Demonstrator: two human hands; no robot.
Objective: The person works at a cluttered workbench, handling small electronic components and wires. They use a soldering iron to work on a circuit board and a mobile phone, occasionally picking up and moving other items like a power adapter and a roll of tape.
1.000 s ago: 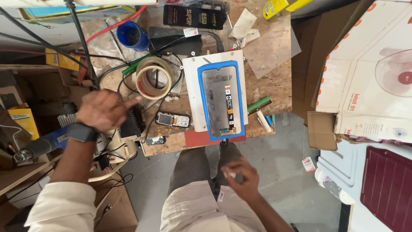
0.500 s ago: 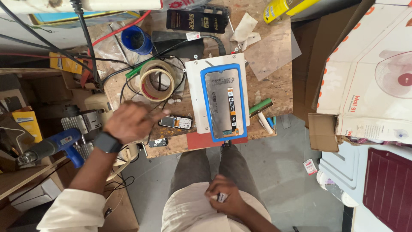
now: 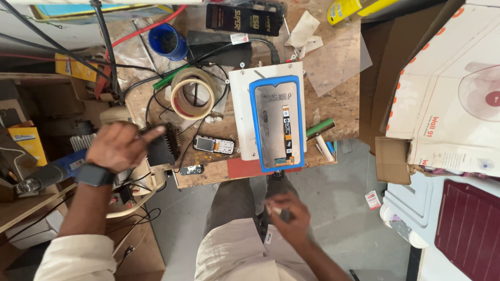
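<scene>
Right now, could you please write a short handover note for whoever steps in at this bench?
Left hand: out at the left edge of the workbench, fingers on a black finned block; whether it grips it is unclear.
Right hand: down over the lap, pinching a small pale item too small to identify.
On the bench: phone screen in a blue frame lying face down on a white pad, its flex cable showing; a small keypad phone and a tape roll to its left.
Done: screen is laid out in its frame.
Left: neither hand touches the screen.
</scene>
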